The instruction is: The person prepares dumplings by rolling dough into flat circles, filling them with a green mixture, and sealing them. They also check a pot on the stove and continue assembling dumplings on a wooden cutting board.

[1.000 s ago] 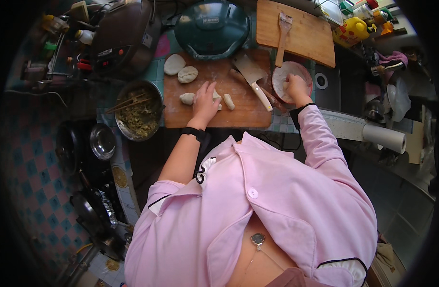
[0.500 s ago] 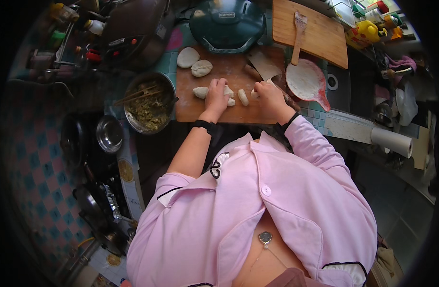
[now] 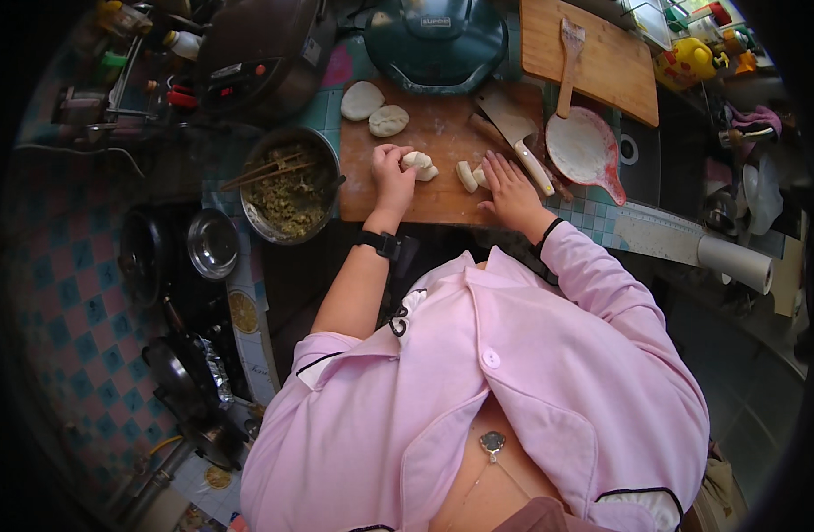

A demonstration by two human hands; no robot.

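Note:
On a floured wooden board, my left hand has its fingers curled round the left side of some pale dough pieces. My right hand lies flat, fingers stretched out, partly covering a small piece of dough. Just left of that stands another short dough piece. A cleaver rests beyond my right hand, its light handle pointing toward me. Under it lies a wooden rolling pin, partly hidden. Two flattened dough rounds sit at the board's far left.
Left of the board is a metal bowl of greenish filling with chopsticks across it. A red-rimmed dish of flour stands at the right. Behind are a dark green appliance, a rice cooker and a second board with a wooden spatula.
My right hand has flattened out from a curled grip, and the cleaver's handle now shows. My left hand has drawn to the left side of the dough it covered. The view has shifted slightly.

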